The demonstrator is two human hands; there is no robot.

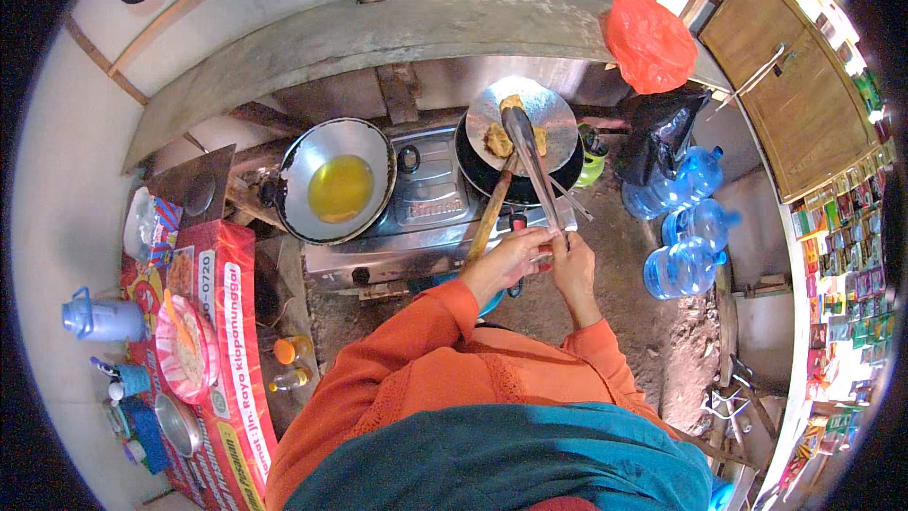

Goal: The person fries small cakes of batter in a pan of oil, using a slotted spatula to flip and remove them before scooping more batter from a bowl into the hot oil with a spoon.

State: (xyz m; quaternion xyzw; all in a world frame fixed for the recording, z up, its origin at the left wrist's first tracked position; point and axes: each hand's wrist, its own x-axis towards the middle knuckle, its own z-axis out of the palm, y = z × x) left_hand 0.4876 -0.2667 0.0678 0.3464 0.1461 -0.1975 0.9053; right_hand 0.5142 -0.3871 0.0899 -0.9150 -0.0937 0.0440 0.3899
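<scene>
Metal tongs [533, 156] reach from my two hands over a perforated metal skimmer [558, 110]. My right hand [573, 266] is closed around the handle end of the tongs. Beside it my left hand [507, 259] touches the same end with its fingertips; its exact grip is unclear. Several browned fried pieces [499, 140] lie on the skimmer, one at the tongs' tips. The skimmer, with a wooden handle [491, 216], rests over a black pan [472, 174] on the gas stove [433, 191]. At the left burner, a wok [294, 188] holds yellow oil [340, 184] with a small browned piece in it.
Blue plastic water bottles [684, 270] stand on the ground at right, near a black plastic bag [663, 131]. A red plastic bag [651, 42] sits on the ledge [440, 21]. At left, a red-covered table [241, 341] bears a pink-and-white bowl [211, 355] and a blue jug [117, 319].
</scene>
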